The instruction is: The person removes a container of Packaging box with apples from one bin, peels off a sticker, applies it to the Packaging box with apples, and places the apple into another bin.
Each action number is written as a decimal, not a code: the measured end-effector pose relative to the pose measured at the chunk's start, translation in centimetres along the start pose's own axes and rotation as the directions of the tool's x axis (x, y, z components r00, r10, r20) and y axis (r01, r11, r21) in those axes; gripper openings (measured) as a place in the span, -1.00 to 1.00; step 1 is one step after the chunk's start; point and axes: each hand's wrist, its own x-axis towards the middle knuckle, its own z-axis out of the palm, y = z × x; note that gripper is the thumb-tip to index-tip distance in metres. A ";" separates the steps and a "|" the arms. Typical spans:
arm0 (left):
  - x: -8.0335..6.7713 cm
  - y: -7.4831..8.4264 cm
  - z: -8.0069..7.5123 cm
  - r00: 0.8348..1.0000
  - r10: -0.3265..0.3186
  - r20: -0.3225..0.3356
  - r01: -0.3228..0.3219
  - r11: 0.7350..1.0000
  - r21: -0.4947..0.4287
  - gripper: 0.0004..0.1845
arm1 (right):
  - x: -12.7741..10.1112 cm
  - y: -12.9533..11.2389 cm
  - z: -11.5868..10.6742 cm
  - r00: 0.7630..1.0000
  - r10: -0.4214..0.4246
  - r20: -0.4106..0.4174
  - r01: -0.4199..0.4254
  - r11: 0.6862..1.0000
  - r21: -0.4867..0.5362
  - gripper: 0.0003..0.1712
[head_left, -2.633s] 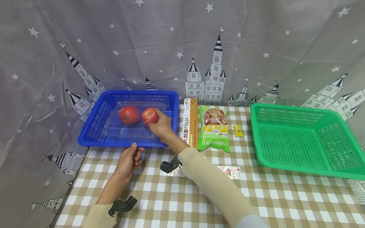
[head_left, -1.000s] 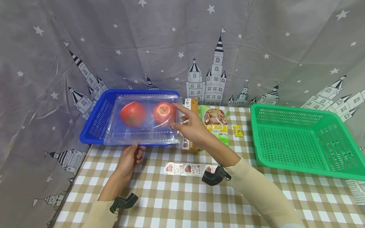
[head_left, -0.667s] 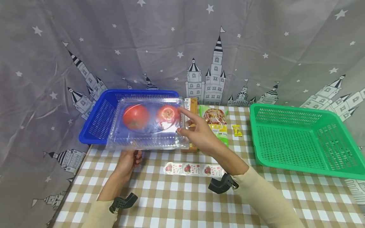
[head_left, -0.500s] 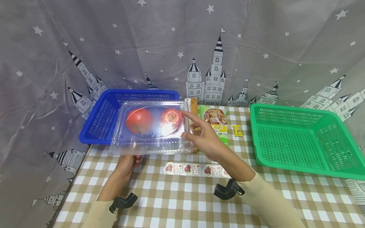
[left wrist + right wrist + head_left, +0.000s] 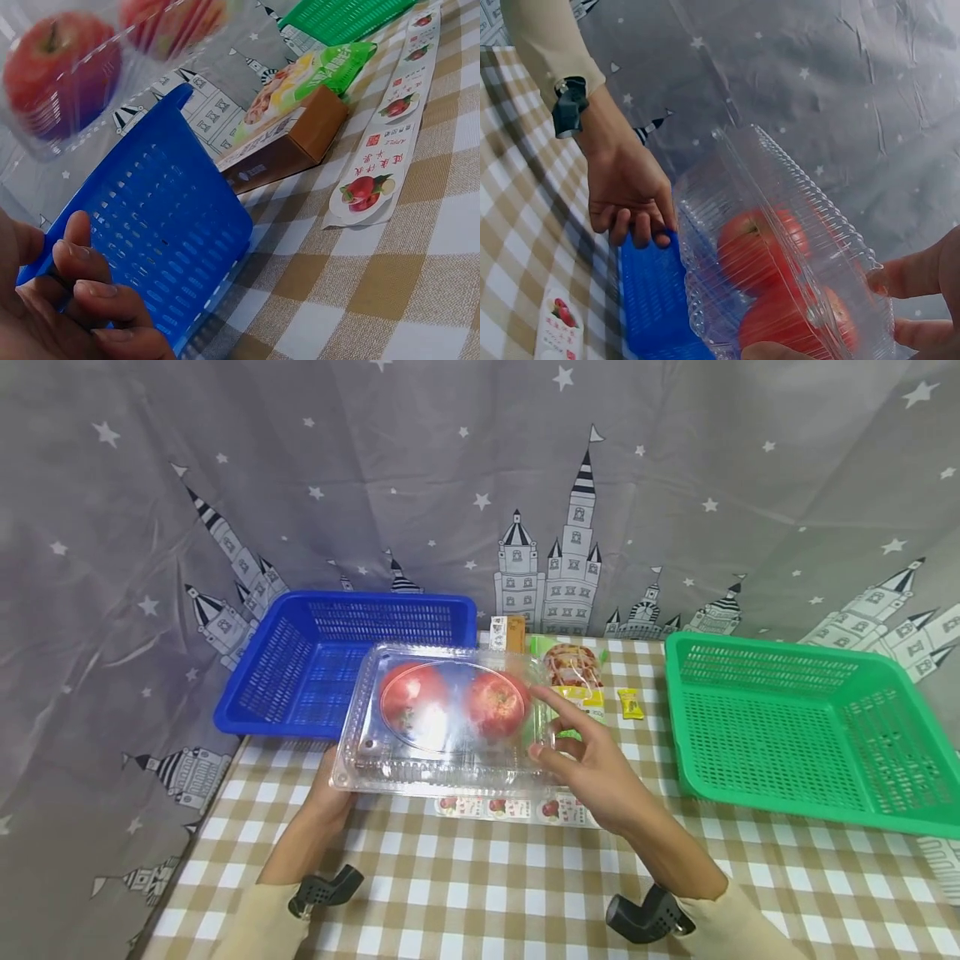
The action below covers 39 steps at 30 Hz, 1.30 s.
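Observation:
A clear plastic clamshell box (image 5: 438, 727) with two red apples (image 5: 497, 703) inside is gripped by my right hand (image 5: 596, 772) at its right end, thumb and fingers apart along the edge. It hangs above the table, overlapping the front right of the blue basket (image 5: 318, 672) in the head view. My left hand (image 5: 324, 802) pinches the basket's front rim; the right wrist view shows that hand (image 5: 634, 196) with thumb at the rim and fingers curled. In the head view the box hides those fingers.
Behind the box are a pasta carton (image 5: 514, 635) and a green food packet (image 5: 573, 664). A small yellow packet (image 5: 630, 703) lies beside them. A green basket (image 5: 765, 760) stands at right. A strip of apple stickers (image 5: 517, 809) lies on the checked cloth (image 5: 465, 893).
My right hand has lifted the box of apples out of the blue basket and brought it right and nearer. My left hand has stayed at the basket's front rim.

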 end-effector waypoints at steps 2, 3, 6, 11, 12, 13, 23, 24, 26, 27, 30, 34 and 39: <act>0.2 0.1 -0.1 1.000 0.014 0.005 -0.014 1.000 0.001 -0.75 | -0.6 0.3 -0.3 1.000 0.007 0.003 -0.007 1.000 0.021 -0.19; 0.2 0.1 -0.1 1.000 0.014 0.011 -0.014 1.000 0.002 -0.73 | -0.9 0.5 -0.4 1.000 0.009 0.004 -0.009 0.999 0.030 -0.19; 0.2 0.4 -0.1 0.999 -0.013 0.031 0.013 1.000 -0.005 -0.63 | -1.8 0.9 -0.8 1.000 0.013 0.003 -0.013 0.999 0.048 -0.18; 0.1 0.6 -0.1 0.996 -0.056 0.067 0.057 0.998 -0.001 -0.57 | -3.4 1.2 -1.3 1.000 0.008 -0.015 -0.008 1.000 0.007 -0.19; 0.2 0.6 0.0 0.996 -0.064 0.066 0.064 0.998 0.003 -0.57 | -3.8 1.3 -1.4 1.000 0.007 -0.019 -0.007 1.000 -0.001 -0.19; 0.2 0.6 0.0 0.996 -0.067 0.061 0.066 0.998 0.010 -0.57 | -4.1 1.4 -1.4 1.000 0.003 -0.021 -0.003 1.000 -0.005 -0.19; 0.5 0.7 -0.3 0.996 -0.084 0.039 0.083 0.996 0.035 -0.57 | -7.1 2.9 -1.8 0.999 -0.039 -0.020 0.040 0.999 0.014 -0.22; 0.6 0.7 -0.3 0.996 -0.083 0.040 0.082 0.996 0.034 -0.57 | -7.4 3.1 -1.8 0.999 -0.038 -0.019 0.038 0.999 0.023 -0.21; 0.6 0.7 -0.4 0.996 -0.082 0.039 0.081 0.996 0.025 -0.57 | -8.1 3.5 -1.7 1.000 -0.012 -0.020 0.014 0.998 0.054 -0.21; 0.6 0.7 -0.4 0.996 -0.081 0.043 0.080 0.996 0.025 -0.57 | -8.4 3.8 -1.7 1.000 -0.002 -0.017 0.003 0.997 0.074 -0.21; 0.6 0.7 -0.4 0.996 -0.080 0.050 0.079 0.997 0.020 -0.57 | -9.6 4.5 -1.5 1.000 0.025 -0.008 -0.024 0.993 0.117 -0.21; 0.6 0.8 -0.4 0.995 -0.091 0.048 0.090 0.996 0.024 -0.57 | -11.1 5.6 -1.3 0.999 0.027 -0.016 -0.025 0.992 0.121 -0.24; 0.6 0.8 -0.3 0.995 -0.093 0.038 0.092 0.995 0.030 -0.56 | -12.6 7.0 -1.4 0.998 -0.043 -0.036 0.046 0.996 0.080 -0.24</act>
